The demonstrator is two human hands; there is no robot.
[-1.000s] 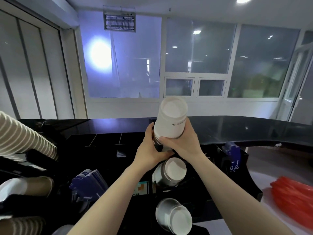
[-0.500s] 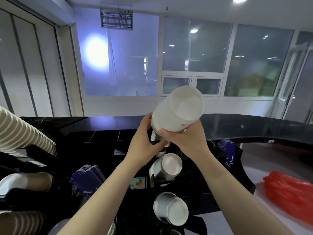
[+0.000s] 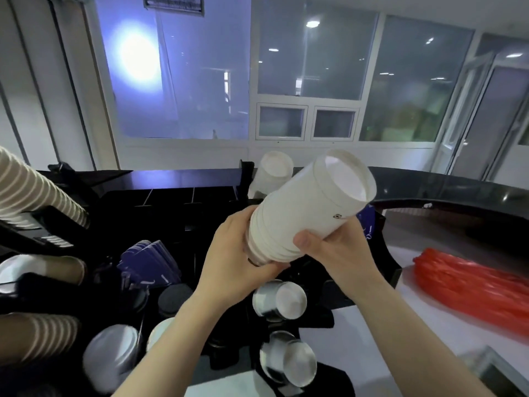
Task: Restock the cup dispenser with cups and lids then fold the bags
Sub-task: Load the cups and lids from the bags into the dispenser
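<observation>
Head view: both hands hold a white cup stack (image 3: 309, 207) tilted up to the right, above the black dispenser (image 3: 177, 213). The left hand (image 3: 237, 262) curls round the stack's lower end, fingers wrapped under it. The right hand (image 3: 335, 253) grips the stack from the right side, thumb lying across the white wall near the nested rims. The stack's far end points up and right, showing a round recessed face.

Just behind the stack, a second white stack (image 3: 272, 173) stands out of the dispenser's top slot. Below the hands two silvery-sleeved stacks (image 3: 279, 299) (image 3: 289, 362) stick out of lower openings, one above the other. To the lower left another pale stack (image 3: 111, 356) projects toward the camera; it is blurred, so whether it is cups or lids is hard to say. Dark blue sleeves (image 3: 148, 262) fan out in a compartment left of the left wrist, with black lids (image 3: 174, 296) just below them. At the far left, ribbed tan cups (image 3: 37, 190) slant from the frame edge, and more lie below them (image 3: 43, 267).

A red bag (image 3: 472, 285) lies on the white tabletop (image 3: 429, 336) at right, well apart from the hands.
</observation>
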